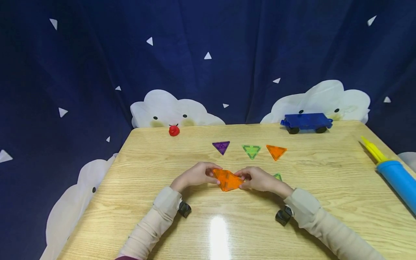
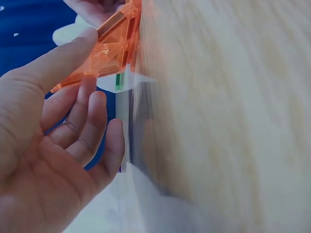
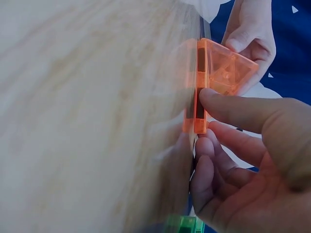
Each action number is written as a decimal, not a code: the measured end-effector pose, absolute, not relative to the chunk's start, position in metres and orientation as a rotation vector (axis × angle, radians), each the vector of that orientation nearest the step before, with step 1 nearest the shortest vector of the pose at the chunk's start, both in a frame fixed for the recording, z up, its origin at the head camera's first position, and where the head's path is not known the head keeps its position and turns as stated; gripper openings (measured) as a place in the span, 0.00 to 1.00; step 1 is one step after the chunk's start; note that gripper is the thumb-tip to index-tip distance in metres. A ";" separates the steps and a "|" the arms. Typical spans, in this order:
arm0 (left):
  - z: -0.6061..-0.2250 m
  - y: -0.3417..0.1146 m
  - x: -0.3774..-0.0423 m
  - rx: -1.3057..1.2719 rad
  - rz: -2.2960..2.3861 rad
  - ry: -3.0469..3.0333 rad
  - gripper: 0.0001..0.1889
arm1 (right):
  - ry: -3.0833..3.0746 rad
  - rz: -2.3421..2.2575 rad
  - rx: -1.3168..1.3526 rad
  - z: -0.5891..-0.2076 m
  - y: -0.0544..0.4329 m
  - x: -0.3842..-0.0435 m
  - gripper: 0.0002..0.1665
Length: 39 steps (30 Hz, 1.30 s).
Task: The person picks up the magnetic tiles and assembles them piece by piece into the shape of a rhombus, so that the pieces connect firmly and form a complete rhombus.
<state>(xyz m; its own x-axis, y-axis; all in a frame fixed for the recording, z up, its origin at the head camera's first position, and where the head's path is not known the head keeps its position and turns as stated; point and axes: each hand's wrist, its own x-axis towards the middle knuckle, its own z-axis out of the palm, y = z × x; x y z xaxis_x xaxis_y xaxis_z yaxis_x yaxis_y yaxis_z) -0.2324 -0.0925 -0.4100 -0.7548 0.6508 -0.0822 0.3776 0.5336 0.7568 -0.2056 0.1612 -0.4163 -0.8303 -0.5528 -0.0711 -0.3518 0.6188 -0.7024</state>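
Between the two hands are translucent orange triangular magnetic tiles (image 1: 229, 181), low over the tabletop. My left hand (image 1: 197, 174) pinches a raised, tilted orange tile (image 2: 108, 54) between thumb and forefinger; its other fingers curve loosely below. From the other side, my right hand (image 1: 259, 178) pinches an orange tile (image 3: 200, 73) that lies almost flat, close to the wood. The tilted tile meets the flat one along an edge. Partly covered by the right wrist is a light green tile (image 1: 277, 176).
A purple triangle (image 1: 222, 147), a green triangle (image 1: 251, 151) and another orange triangle (image 1: 276, 151) lie beyond the hands. Farther back are a small red toy (image 1: 174, 130) and a blue wheeled base (image 1: 306, 122). A blue and yellow pump (image 1: 394, 177) lies along the right side.
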 end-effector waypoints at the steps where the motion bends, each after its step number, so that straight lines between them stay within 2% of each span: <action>1: -0.411 -0.093 -0.232 0.836 1.083 2.414 0.25 | 2.564 -1.023 -0.743 -0.417 0.161 -0.206 0.24; 39: -0.415 -0.102 -0.233 0.906 1.122 2.332 0.26 | 2.573 -0.985 -0.820 -0.417 0.150 -0.210 0.22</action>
<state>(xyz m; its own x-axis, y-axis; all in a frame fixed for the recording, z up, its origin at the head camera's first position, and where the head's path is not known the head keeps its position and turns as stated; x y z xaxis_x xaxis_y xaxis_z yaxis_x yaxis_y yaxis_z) -0.2329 -0.1018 -0.4150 -0.7112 0.6994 -0.0716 0.3806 0.4686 0.7972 -0.2097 0.1505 -0.4166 -0.8047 -0.5920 -0.0444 -0.4108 0.6093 -0.6782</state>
